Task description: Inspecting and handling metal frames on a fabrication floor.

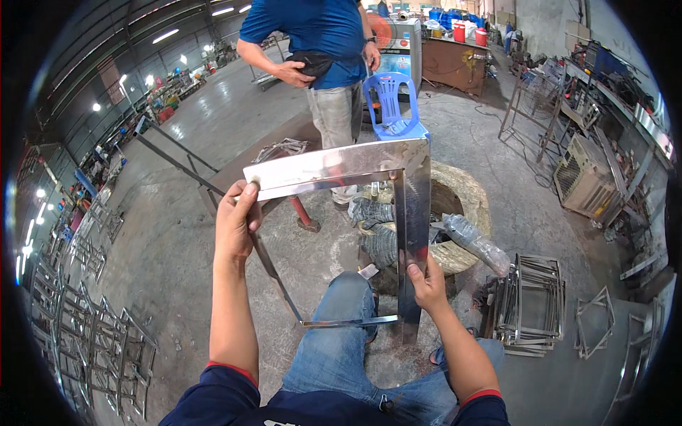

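The steel frame (369, 213), held in the air above the person's knees, appears rigid, light, smooth and sharp-edged, with the left hand (238, 220) closed on its upper-left corner and the right hand (426, 280) closed on its right bar.

Packaging noted at two points. A clear plastic bag (474, 243), long and crumpled, lies tilted against the right side of the pale ring-shaped stone basin (469, 192), just right of the shiny frame. On the brown bench (455, 64) at the far end stand several containers: red tubs with white lids (469, 33) and blue drums (447, 14) behind them. No legible labels, signs or screens observed.
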The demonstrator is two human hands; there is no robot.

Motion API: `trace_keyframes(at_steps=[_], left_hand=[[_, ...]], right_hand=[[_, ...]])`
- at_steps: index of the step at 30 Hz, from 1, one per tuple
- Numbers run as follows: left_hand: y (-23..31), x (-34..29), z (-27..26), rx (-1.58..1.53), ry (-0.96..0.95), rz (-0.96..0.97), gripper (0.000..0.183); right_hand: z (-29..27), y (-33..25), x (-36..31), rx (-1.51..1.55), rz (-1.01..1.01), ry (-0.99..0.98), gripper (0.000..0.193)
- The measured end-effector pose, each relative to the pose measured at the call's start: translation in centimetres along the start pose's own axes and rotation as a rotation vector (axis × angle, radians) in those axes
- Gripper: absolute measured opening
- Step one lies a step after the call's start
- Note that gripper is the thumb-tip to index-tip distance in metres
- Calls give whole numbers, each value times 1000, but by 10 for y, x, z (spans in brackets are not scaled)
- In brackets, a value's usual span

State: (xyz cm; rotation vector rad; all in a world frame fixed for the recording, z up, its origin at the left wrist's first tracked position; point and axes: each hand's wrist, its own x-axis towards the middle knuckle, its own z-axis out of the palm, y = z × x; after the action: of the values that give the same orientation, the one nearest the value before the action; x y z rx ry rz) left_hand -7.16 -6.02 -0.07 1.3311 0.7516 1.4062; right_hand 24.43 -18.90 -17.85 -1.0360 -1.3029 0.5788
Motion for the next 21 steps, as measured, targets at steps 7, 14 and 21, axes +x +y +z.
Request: trace_keyframes(at_steps=[7,14,21], left_hand=[[15,-39,-15,26,107,48,39],[11,-49,-37,-48,137,81,34],[1,-61,-42,-109,21,66,46]], right_hand=[[-28,27,-6,242,197,243,25],[-57,80,5,188,522,400,29],[-57,121,24,165,767,264,20]])
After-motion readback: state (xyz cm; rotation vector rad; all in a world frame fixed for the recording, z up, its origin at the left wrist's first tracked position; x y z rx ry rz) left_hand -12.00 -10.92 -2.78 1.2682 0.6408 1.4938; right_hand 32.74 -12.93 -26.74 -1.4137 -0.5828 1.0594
